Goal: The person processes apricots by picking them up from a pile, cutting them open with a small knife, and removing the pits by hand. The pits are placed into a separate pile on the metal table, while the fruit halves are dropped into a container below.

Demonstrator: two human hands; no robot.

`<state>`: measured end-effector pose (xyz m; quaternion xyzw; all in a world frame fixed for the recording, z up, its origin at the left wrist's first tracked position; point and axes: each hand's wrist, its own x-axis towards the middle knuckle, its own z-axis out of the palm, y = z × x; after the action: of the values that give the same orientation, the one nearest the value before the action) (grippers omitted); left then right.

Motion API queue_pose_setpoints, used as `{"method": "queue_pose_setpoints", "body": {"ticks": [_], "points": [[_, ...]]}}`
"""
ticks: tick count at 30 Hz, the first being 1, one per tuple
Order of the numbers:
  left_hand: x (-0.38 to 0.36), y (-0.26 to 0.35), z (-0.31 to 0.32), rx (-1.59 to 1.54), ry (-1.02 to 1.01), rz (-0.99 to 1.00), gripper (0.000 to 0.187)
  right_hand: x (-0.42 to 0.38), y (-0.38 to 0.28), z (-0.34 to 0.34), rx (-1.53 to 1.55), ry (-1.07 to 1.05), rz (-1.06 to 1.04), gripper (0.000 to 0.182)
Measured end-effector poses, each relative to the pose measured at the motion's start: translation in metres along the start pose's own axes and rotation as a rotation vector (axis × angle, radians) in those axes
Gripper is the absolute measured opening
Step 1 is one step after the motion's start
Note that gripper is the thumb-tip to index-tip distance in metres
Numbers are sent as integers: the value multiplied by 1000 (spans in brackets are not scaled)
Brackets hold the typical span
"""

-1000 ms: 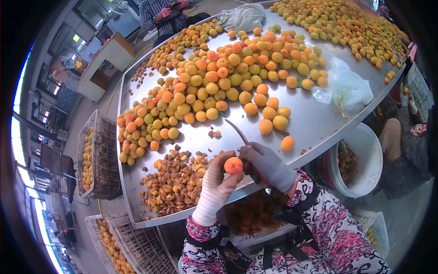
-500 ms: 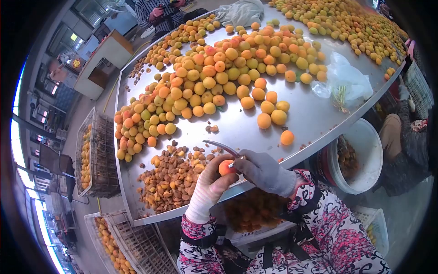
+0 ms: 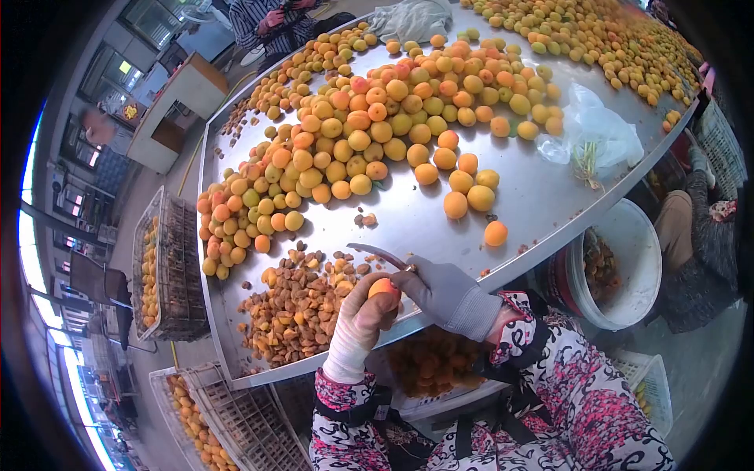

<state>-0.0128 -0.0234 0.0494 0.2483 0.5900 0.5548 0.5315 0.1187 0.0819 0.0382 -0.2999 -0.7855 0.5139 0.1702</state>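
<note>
My left hand (image 3: 360, 320), with white wrapping at the wrist, is closed around an orange apricot (image 3: 382, 287) over the table's near edge. A grey glove covers my right hand (image 3: 454, 295), which grips a small curved knife (image 3: 375, 252). The blade points left above the fruit, and the glove's fingers are right at the apricot's side. Just beyond my left hand lies a heap of brown apricot pits (image 3: 287, 310) with bits of yellow flesh. A loose apricot (image 3: 495, 233) rests past my right hand, near the big pile of apricots (image 3: 357, 141).
The metal table (image 3: 518, 184) has a raised rim. On it lie a clear plastic bag (image 3: 601, 129) and a pale cloth (image 3: 412, 22). A white bucket (image 3: 640, 259) stands at the right. Crates (image 3: 177, 275) hold apricots at the left. Other people are at the table's far side and right.
The apricot has turned in my left hand and moved slightly left. My right hand has shifted a little down, its fingers drawn back from the fruit's front.
</note>
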Motion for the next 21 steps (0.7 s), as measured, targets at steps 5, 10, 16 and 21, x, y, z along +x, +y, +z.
{"method": "queue_pose_setpoints", "body": {"ticks": [5,10,16,21], "points": [[3,4,2,-46,18,-12,35,5,3,-2,-35,-28,-18,33],[9,22,21,444,156,254,30,15,-3,-15,-326,44,44,28],[19,18,-1,100,123,316,43,16,15,-26,-158,195,-29,23],[33,1,-27,-344,-125,270,68,1,3,-15,20,26,-115,23]]}}
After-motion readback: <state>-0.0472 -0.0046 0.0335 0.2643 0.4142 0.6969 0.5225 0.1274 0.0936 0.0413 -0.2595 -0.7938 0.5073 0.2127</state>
